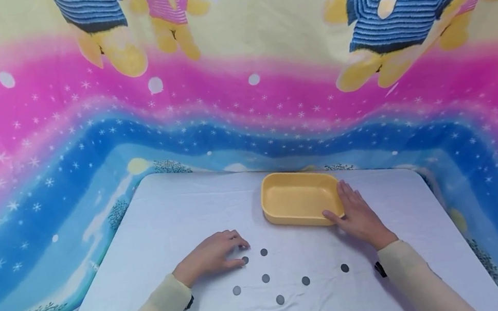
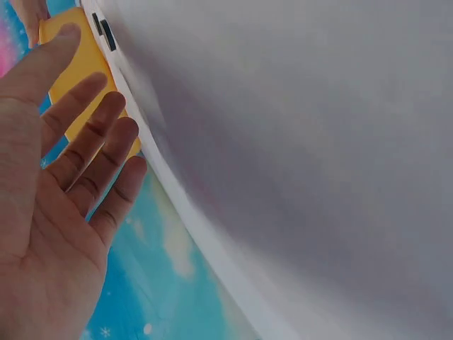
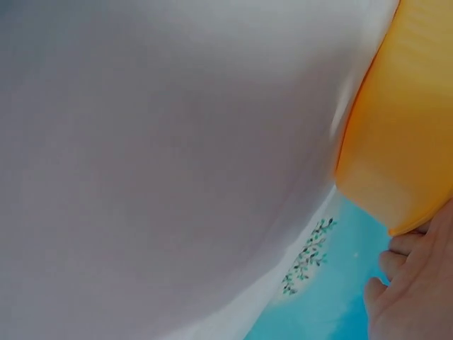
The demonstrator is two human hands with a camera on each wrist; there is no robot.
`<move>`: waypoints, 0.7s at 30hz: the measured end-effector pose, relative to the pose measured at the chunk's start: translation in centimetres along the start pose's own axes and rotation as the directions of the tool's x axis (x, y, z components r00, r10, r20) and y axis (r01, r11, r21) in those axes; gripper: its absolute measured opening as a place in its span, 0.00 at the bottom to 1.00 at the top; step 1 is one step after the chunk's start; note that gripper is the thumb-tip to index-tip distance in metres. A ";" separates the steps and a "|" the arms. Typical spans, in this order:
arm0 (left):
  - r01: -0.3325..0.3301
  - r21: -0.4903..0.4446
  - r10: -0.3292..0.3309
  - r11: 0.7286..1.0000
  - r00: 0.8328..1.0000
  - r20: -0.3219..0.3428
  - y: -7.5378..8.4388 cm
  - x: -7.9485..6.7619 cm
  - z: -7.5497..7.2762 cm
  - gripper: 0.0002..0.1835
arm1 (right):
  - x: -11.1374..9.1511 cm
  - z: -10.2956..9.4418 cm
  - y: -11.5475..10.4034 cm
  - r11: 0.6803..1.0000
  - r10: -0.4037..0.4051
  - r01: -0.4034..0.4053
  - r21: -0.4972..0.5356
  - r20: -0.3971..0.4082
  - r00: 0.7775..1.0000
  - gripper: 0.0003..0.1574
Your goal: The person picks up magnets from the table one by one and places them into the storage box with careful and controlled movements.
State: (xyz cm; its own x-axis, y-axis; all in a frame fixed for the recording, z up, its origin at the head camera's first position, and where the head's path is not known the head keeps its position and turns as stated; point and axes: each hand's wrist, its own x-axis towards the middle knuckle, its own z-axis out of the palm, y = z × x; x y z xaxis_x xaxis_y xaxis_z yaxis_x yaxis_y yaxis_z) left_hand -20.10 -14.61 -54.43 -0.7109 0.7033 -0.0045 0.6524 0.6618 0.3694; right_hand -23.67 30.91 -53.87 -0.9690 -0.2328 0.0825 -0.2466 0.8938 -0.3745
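Observation:
My left hand [image 1: 216, 253] is low over the white table, fingers loosely bent and apart. Between its thumb and fingertips lies a small dark grey disc [image 1: 245, 260], coin-like; whether they touch it cannot be told. In the left wrist view the left hand [image 2: 71, 177] has its palm showing, with nothing in it. A yellow rectangular tray [image 1: 301, 198] with rounded corners stands at the table's back, nothing inside. My right hand [image 1: 361, 219] holds its right end, thumb over the near rim, fingers along the outer side. The right wrist view shows those fingertips by the tray's corner [image 3: 396, 156].
Several more grey discs [image 1: 265, 278] lie scattered flat on the white table cover [image 1: 180, 205], in front of the tray and between the forearms. Behind the table's far edge hangs a colourful cloth [image 1: 243, 109] printed with bears and snowflakes.

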 end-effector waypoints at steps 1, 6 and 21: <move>-0.008 -0.001 0.008 1.000 1.000 0.002 0.0 0.0 0.0 0.21 | 0.0 0.1 -0.2 1.000 0.000 0.000 -0.002 -0.001 1.000 0.68; -0.038 0.013 0.038 0.999 0.999 0.011 -0.1 0.1 0.2 0.18 | 0.1 0.6 -0.8 1.000 -0.008 0.008 -0.013 -0.002 1.000 0.69; -0.095 0.047 0.094 0.994 0.995 0.018 -0.2 0.3 0.6 0.12 | -0.1 1.8 -3.0 1.000 -0.018 0.018 -0.009 0.002 1.000 0.70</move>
State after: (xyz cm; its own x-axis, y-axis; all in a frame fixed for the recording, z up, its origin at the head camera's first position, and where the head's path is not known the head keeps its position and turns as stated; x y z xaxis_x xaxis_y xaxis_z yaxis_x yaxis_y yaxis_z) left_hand -20.30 -14.35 -55.07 -0.6416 0.7669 0.0134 0.7285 0.6037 0.3238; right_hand -22.80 27.58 -54.42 -0.9645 -0.2493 0.0871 -0.2637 0.8931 -0.3644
